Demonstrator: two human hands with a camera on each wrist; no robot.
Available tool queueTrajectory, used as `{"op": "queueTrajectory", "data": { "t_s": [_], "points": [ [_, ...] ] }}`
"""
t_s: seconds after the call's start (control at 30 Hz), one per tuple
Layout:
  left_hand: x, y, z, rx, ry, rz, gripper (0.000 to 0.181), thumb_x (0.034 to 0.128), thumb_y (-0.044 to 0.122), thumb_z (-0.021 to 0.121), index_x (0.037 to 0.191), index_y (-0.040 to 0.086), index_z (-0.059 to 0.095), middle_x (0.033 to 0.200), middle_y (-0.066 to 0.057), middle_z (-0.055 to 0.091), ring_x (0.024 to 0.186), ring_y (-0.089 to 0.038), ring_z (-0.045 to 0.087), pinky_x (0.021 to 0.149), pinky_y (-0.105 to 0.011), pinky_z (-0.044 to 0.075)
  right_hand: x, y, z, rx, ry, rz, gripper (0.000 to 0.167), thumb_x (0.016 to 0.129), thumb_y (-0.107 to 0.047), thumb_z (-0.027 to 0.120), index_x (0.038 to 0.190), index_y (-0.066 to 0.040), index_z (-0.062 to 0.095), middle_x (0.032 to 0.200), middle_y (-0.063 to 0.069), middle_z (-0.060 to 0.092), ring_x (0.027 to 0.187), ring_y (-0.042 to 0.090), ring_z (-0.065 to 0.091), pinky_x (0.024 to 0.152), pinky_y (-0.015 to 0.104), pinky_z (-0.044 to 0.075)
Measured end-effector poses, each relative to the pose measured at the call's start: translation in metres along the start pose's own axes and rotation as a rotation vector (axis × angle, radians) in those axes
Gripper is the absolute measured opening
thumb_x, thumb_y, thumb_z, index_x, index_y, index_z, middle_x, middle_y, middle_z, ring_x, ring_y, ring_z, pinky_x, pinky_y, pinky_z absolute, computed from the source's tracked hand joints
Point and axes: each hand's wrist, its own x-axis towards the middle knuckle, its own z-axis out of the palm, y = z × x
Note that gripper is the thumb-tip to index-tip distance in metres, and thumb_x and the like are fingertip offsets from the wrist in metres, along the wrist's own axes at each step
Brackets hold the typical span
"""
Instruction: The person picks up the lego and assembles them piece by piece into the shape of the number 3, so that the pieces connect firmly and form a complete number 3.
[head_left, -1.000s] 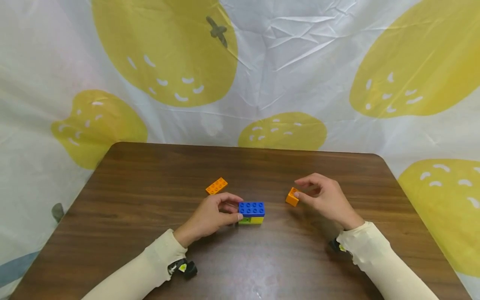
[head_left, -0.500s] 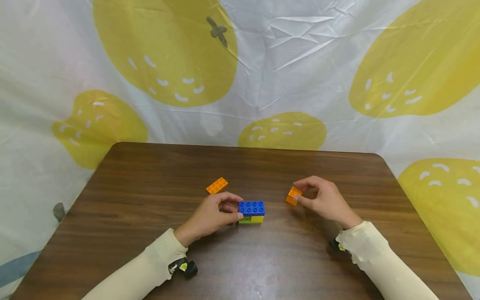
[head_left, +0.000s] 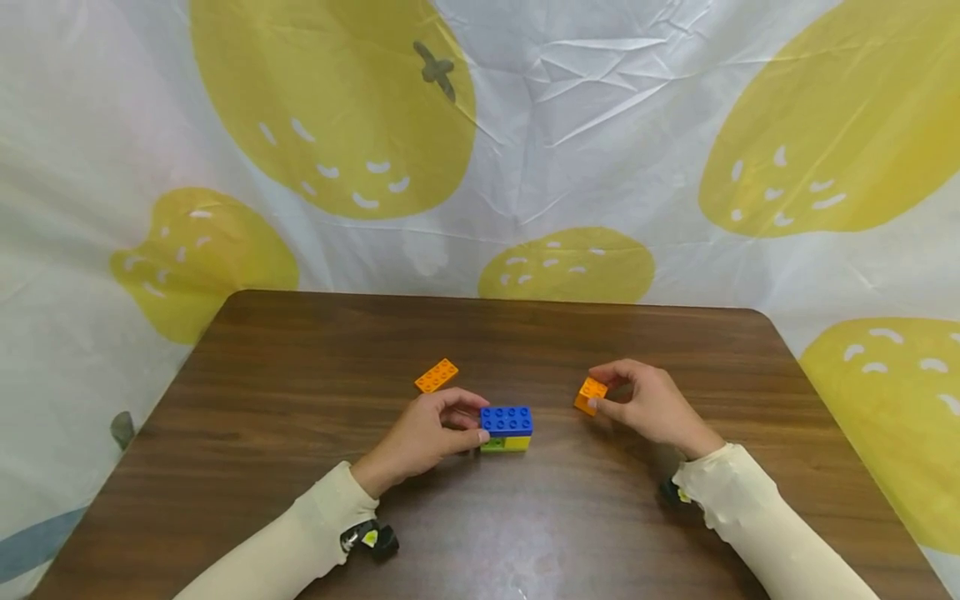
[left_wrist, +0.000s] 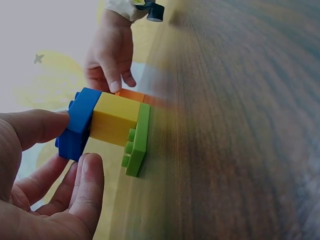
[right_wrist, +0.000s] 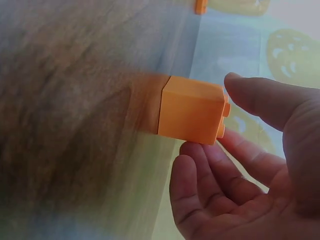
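Cloth printed with big yellow fruit hangs beyond the brick stack. The brown table lies under the stack and reaches well past it on both sides. Cream sleeves come in from the stack's near left and near right. Of the hands, the left hand, just left of the stack, is partly closed, pinching its blue brick. The right hand, right of the stack, is half curled, thumb and fingers lightly gripping an orange block. In the stack, the blue brick tops a yellow brick, with a thin green brick lowest. Left of the stack and farther off lies a flat orange brick. The orange block sits studs up, right of the stack.
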Motion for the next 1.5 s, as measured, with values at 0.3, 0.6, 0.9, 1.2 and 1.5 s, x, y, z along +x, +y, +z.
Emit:
{"op": "queueTrajectory", "data": {
  "t_s": [0.3,0.6,0.9,1.2,1.5],
  "points": [
    [0.0,0.001,0.001,0.001,-0.004,0.009,0.038,0.0912,0.016,0.083,0.126,0.007,0.072,0.118,-0.015,0.076,0.099,-0.019,0.074,0.077,-0.027,0.063,-0.001,0.003,-0.001,-0.016,-0.018,0.009,0.042,0.089,-0.023,0.086,0.124,-0.004,0.074,0.114,0.011,0.077,0.09,0.018,0.074,0.072,0.024,0.059],
    [0.0,0.0,0.0,0.005,-0.001,0.012,0.037,0.0926,0.016,0.082,0.127,0.007,0.072,0.119,-0.015,0.076,0.101,-0.021,0.075,0.076,-0.026,0.062,-0.002,0.003,-0.001,-0.022,-0.037,0.025,0.04,0.091,-0.022,0.084,0.125,-0.005,0.074,0.109,0.009,0.078,0.085,0.015,0.073,0.071,0.023,0.058],
    [-0.002,0.0,0.0,0.006,-0.001,0.007,0.037,0.0934,0.016,0.082,0.128,0.007,0.072,0.119,-0.015,0.076,0.101,-0.021,0.075,0.077,-0.028,0.063,0.0,0.001,-0.004,-0.015,-0.006,-0.008,0.034,0.09,-0.012,0.082,0.123,-0.003,0.076,0.109,0.012,0.078,0.087,0.017,0.074,0.073,0.023,0.059],
    [-0.001,0.0,0.001,-0.004,-0.004,0.003,0.037,0.0931,0.015,0.082,0.128,0.007,0.072,0.12,-0.015,0.076,0.1,-0.02,0.075,0.077,-0.028,0.063,-0.001,-0.004,-0.007,-0.004,0.009,-0.021,0.036,0.09,-0.011,0.082,0.125,-0.004,0.075,0.112,0.013,0.077,0.089,0.018,0.073,0.075,0.025,0.06],
    [-0.001,0.0,0.001,0.005,-0.002,0.006,0.037,0.0932,0.015,0.082,0.128,0.007,0.072,0.121,-0.015,0.076,0.101,-0.021,0.075,0.077,-0.026,0.062,-0.002,-0.01,-0.004,0.013,0.045,-0.041,0.035,0.089,-0.008,0.082,0.123,-0.004,0.076,0.108,0.011,0.078,0.088,0.019,0.073,0.075,0.025,0.061]
  ]
}}
